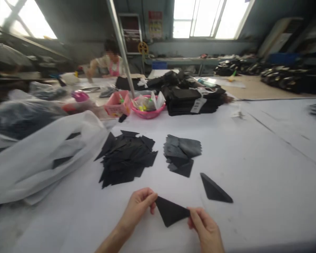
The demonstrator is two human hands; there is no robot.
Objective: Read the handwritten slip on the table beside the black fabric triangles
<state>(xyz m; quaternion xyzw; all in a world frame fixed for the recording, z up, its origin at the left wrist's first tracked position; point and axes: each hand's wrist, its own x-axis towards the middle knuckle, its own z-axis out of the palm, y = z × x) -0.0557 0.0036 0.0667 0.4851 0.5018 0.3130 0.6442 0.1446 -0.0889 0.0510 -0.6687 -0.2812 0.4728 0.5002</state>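
Black triangular piece point(171, 211), corners pinched by left hand point(141, 203) and right hand point(204, 225); uneven pull could free one corner.

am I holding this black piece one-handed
No, the left hand and right hand each pinch a corner of the black piece.

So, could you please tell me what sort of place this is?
Probably a fabric or leather goods workshop: a heap of dark flat pieces lies on a white worktable, with a tagged black stack farther back and another person beyond.
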